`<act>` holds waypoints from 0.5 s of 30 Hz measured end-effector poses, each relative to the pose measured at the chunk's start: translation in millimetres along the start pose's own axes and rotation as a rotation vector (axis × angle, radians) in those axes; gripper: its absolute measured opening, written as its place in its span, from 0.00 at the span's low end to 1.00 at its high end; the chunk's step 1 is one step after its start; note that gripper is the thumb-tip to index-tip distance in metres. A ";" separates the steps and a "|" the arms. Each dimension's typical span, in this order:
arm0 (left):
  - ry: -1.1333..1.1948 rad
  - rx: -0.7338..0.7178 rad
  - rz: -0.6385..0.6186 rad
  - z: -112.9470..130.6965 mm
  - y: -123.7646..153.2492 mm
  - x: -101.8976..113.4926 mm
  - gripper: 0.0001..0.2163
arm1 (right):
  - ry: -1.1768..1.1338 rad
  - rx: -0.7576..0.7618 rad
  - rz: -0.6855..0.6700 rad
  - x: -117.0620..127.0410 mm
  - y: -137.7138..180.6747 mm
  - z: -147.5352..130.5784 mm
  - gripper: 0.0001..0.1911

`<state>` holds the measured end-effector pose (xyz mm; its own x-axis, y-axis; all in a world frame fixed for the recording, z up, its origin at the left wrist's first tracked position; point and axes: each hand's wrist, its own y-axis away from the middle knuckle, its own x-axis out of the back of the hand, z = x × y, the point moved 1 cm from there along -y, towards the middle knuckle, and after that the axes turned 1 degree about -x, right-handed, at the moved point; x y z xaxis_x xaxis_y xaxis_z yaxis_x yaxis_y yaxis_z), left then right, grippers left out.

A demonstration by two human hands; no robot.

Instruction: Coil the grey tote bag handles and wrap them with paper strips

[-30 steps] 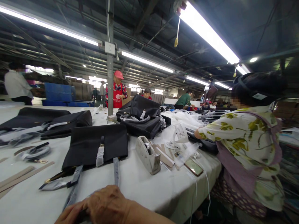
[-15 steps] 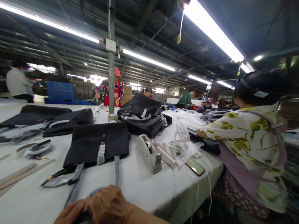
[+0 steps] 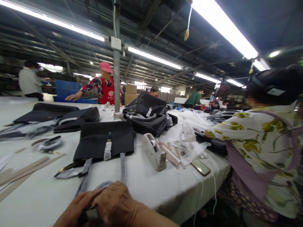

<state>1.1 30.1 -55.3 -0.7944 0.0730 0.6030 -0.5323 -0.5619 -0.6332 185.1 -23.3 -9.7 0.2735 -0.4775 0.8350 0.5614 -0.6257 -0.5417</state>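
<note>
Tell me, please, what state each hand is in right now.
Left hand: curled over a dark item, grip unclear.
Right hand: curled, fingertips hidden; cannot tell if it holds anything.

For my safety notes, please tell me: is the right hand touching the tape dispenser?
Apart. The head view shows white tablecloth between the right hand and the tape dispenser, which stands farther forward.

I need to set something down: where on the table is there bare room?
The table is bare between the dispenser, right hand and near edge, and at near left between the long strips and left hand. Crowded: right of the dispenser, with phone and plastic, and behind it, with piled bags.
</note>
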 end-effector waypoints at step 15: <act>0.126 0.175 -0.213 63.6 -17.2 23.5 0.20 | -0.296 -0.188 0.369 49.2 42.5 -21.2 0.08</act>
<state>10.2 -10.9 0.6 -0.7063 0.2998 0.6413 -0.6407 -0.6559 -0.3991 205.8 -86.5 6.3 0.6522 -0.5095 0.5613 0.2423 -0.5614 -0.7912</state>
